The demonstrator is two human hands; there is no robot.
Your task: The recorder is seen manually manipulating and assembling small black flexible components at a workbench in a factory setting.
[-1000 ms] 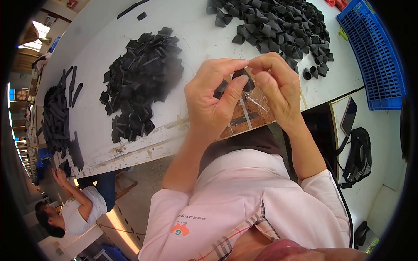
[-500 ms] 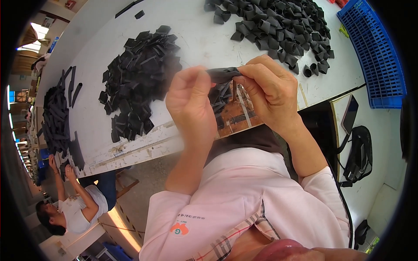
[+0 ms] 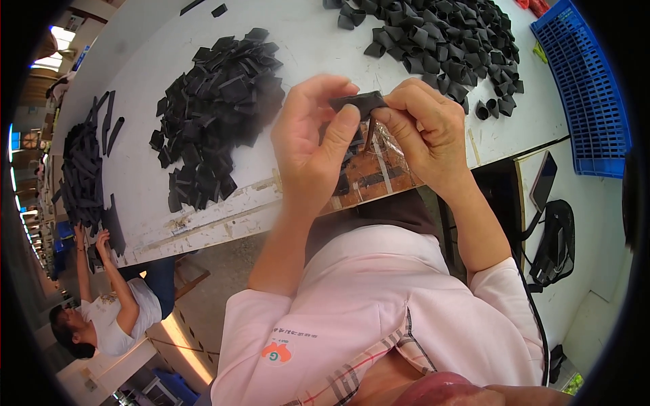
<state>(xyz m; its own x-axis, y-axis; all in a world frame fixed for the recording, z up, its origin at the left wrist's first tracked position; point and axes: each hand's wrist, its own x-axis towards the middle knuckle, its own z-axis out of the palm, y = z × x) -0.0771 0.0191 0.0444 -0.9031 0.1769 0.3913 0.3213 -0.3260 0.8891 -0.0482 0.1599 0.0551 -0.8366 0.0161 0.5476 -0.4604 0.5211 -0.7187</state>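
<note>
A small black fabric piece (image 3: 362, 103), folded or tube-like, is held up in front of me between both hands. My right hand (image 3: 432, 135) pinches its right end between thumb and fingers. My left hand (image 3: 308, 135) has its thumb against the piece's left part, the fingers curled up behind it. Just below the piece, a thin brown stick (image 3: 370, 135) stands up by a worn brown board (image 3: 369, 177) with tape strips on it. Some black pieces by the board are partly covered by my left hand.
A pile of flat black pieces (image 3: 217, 115) lies left, black rolled loops (image 3: 440, 40) far right. Black strips (image 3: 82, 172) lie near a co-worker (image 3: 122, 311) at far left. A blue crate (image 3: 579, 88) and a phone (image 3: 544, 181) are at right.
My left hand has turned and its fingers have lifted, the thumb now showing on the piece. The black piece looks shorter and more folded. The co-worker's hands have shifted slightly.
</note>
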